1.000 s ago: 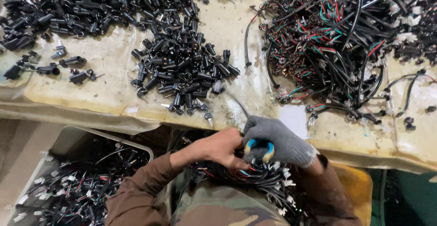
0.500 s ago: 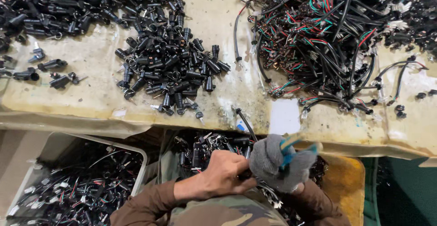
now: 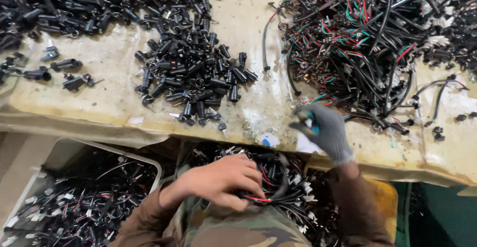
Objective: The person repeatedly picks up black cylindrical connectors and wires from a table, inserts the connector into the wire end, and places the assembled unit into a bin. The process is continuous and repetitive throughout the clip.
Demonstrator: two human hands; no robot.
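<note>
Wire bundle [image 3: 263, 187] gripped by bare left hand [image 3: 221, 180]; gloved right hand [image 3: 323, 130] pinches blue tool [image 3: 310, 123]; connector pile [image 3: 194, 75] beyond.

Your workbench [image 3: 114, 103] has a worn, stained beige cover. At its middle lies 1 heap of small black plugs [image 3: 194, 75]; a wider spread of the same plugs [image 3: 74, 3] runs along the far left edge. A few loose plugs [image 3: 59, 70] sit apart at the left. On the right lies a tangle of black, red and green wires [image 3: 367, 43].
</note>
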